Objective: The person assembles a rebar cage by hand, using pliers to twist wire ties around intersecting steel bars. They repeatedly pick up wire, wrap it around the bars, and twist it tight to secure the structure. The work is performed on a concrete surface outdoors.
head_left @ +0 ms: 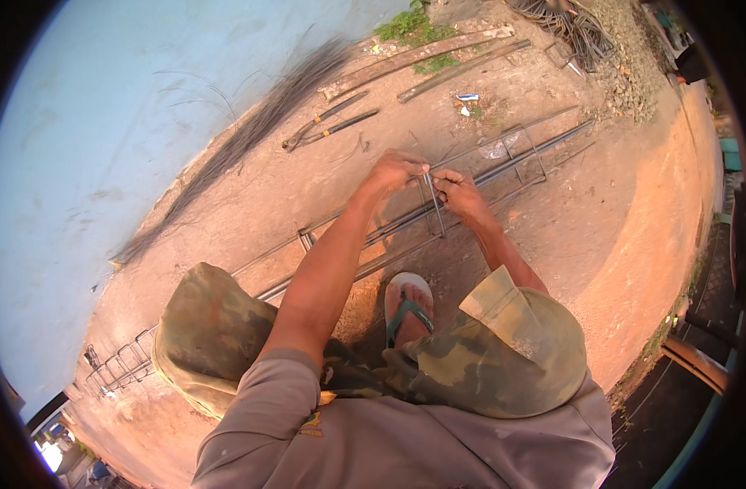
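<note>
A long cage of steel rebar [503, 173] lies slantwise on the ground in front of me, with square stirrups around its bars. My left hand [396, 173] is closed, its thumb and fingers pinching the upper corner of a rebar stirrup [436, 210] where it meets a bar. Just right of that corner, my right hand [461, 196] is closed too, fingertips pressed together close to the stirrup. Whatever lies between those fingertips is too small to make out. Further along the cage, another stirrup [542, 163] stands upright.
Long-handled bolt cutters [328, 130] lie beyond the cage, beside a bundle of thin dark wire [259, 122] along the blue wall [145, 98]. Wooden planks [462, 72], coiled dark cable [580, 37] and gravel [633, 77] are further off. My sandalled foot [409, 310] is near the bars.
</note>
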The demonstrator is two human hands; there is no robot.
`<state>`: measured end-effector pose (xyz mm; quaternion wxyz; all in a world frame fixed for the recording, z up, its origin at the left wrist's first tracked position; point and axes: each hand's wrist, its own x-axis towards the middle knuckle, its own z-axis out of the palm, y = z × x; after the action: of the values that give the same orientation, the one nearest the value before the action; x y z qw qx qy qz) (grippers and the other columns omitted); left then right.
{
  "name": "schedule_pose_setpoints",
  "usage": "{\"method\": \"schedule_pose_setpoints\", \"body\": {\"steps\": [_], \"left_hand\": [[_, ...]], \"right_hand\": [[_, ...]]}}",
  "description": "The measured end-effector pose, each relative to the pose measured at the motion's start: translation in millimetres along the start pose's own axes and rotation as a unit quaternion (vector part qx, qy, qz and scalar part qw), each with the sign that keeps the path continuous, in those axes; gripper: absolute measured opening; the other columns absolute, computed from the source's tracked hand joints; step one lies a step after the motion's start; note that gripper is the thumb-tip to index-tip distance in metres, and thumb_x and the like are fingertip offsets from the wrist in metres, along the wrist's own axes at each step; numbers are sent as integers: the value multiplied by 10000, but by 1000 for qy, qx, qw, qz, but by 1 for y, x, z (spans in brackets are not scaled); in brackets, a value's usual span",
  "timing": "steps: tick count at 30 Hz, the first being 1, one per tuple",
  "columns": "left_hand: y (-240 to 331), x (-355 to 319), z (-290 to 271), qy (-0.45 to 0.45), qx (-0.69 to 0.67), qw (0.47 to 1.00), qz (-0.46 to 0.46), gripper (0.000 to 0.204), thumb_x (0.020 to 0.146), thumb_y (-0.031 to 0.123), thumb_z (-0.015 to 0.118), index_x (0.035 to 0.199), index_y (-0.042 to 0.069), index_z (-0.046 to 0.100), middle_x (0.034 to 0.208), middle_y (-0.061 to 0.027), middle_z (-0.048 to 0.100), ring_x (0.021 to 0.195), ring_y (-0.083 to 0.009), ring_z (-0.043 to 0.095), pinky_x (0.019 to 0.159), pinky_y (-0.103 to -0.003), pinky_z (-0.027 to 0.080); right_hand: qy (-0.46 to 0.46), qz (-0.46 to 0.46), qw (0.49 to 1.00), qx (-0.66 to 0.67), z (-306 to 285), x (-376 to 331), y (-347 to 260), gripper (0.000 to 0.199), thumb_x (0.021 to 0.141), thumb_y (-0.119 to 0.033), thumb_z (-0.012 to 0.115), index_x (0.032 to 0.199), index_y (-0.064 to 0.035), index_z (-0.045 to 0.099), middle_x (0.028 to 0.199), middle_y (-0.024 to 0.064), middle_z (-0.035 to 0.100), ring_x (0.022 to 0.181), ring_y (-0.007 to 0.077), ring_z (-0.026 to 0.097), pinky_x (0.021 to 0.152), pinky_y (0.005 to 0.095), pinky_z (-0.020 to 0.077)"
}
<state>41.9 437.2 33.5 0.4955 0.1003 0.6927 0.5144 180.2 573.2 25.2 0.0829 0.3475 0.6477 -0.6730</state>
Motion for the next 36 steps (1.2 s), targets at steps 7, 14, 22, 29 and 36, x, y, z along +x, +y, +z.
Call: {"method": "schedule_pose_setpoints", "body": {"steps": [7, 14, 22, 29, 36], "left_hand": [[-4, -1, -4, -14, -10, 1000, -2, 334, 838, 233, 773, 1074, 4, 713, 842, -84, 689, 635, -134, 594, 508, -265, 421], [-6, 5, -9, -17, -31, 999, -29, 261, 829, 195, 770, 1030, 36, 723, 826, -64, 702, 610, -124, 606, 491, -268, 424], [-9, 9, 3, -32, -65, 997, -10, 105, 845, 109, 747, 906, 34, 706, 743, -45, 684, 531, -103, 557, 423, -228, 381], [2, -5, 3, -27, -49, 998, 27, 60, 866, 82, 722, 853, 36, 686, 718, -48, 681, 568, -106, 587, 460, -246, 427], [-16, 7, -5, -74, -100, 991, 58, 123, 908, 135, 678, 903, 12, 682, 769, -77, 681, 588, -132, 586, 475, -263, 430]], "right_hand": [[51, -52, 991, -114, 11, -6, 9, 217, 941, -164, 571, 1020, -15, 706, 765, 88, 675, 641, 147, 582, 606, 308, 471], [63, -135, 972, -180, 18, 12, 19, 196, 956, -153, 538, 966, -9, 670, 811, 94, 659, 766, 196, 605, 710, 361, 477], [55, -146, 973, -171, 19, -14, 5, 303, 1007, -244, 466, 976, -11, 657, 636, 95, 596, 631, 211, 580, 637, 364, 466], [74, -287, 925, -237, 23, 0, 28, 314, 1006, -271, 472, 1005, -5, 639, 683, 164, 600, 635, 264, 604, 623, 388, 469], [112, -243, 900, -343, 26, 1, 27, 300, 988, -274, 508, 1078, -28, 655, 905, 256, 651, 835, 453, 624, 719, 488, 483]]}}
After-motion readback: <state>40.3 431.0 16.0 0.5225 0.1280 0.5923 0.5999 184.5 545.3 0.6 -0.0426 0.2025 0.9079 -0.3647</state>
